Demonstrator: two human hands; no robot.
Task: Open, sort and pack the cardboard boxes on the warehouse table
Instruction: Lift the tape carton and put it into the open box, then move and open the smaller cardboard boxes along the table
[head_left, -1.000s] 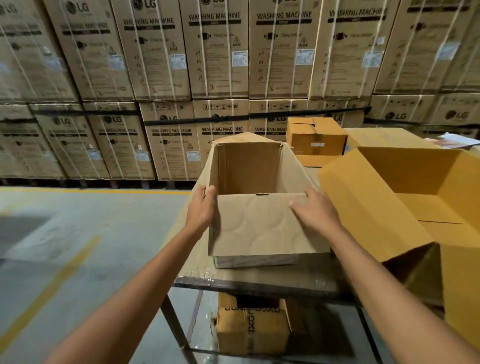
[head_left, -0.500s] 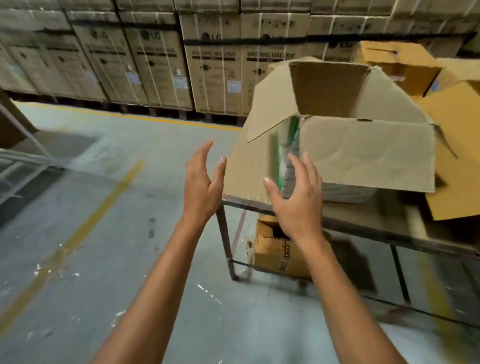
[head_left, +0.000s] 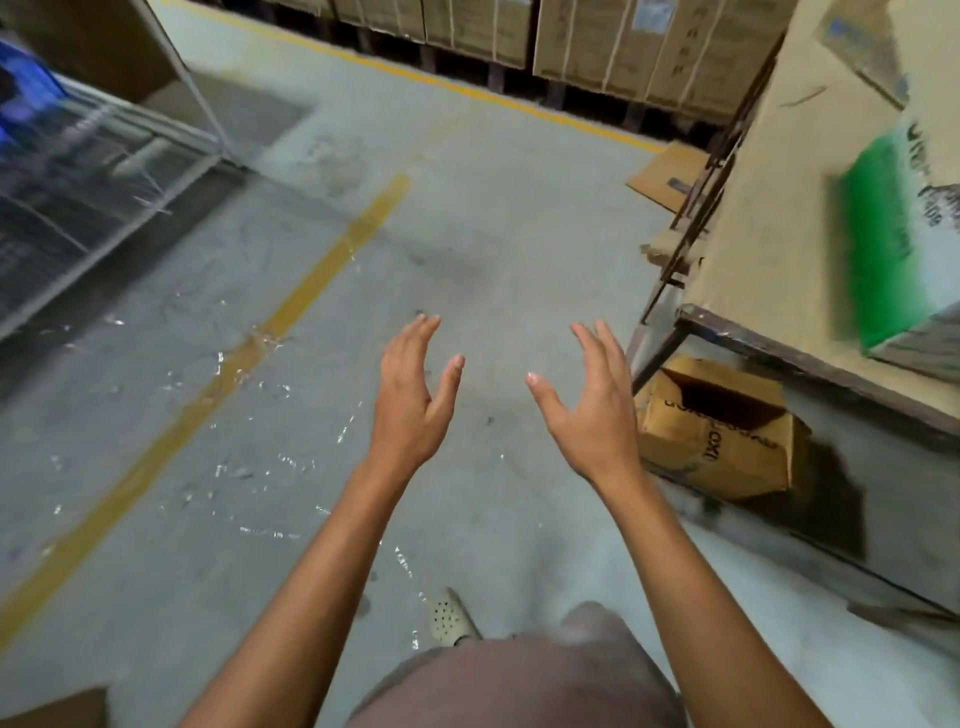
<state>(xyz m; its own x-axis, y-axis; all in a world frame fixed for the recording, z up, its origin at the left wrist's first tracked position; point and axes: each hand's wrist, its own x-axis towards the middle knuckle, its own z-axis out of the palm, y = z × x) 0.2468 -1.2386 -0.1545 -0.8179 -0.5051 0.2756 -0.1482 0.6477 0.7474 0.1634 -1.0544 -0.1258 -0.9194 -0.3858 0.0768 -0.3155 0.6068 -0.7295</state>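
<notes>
Cut off by the right edge of the frame and smeared by motion blur: tan cardboard box with a green printed panel (head_left: 883, 249), standing on the tan top of a dark metal-framed table (head_left: 779, 349) at centre right, well apart from the left hand (head_left: 410, 410) and the right hand (head_left: 592, 415); dark lettering beside the green panel too blurred to read. Under the table, just right of the right hand in the frame, small brown cardboard box (head_left: 717, 447) tipped on its side, open end dark, black lettering upside down and only partly legible, "OXI" among the letters. Along the top edge, row of large tan strapped cartons (head_left: 597, 47), tops out of frame, print unreadable. Upper left, blurred wire-mesh metal frame (head_left: 78, 171) with an unidentifiable blue shape (head_left: 26, 88) behind it. In the centre, both hands raised over the grey concrete floor (head_left: 493, 208), palms facing each other, fingers loosely spread, wide and holding nothing. Yellow painted line (head_left: 291, 312) slanting across the floor at left, glinting scraps of clear film (head_left: 296, 462) scattered around it. Flat piece of brown cardboard (head_left: 667, 176) on the floor beyond the table. At the bottom edge, pale perforated shoe (head_left: 452, 618) and grey-brown garment (head_left: 519, 686), both partly cut off.
</notes>
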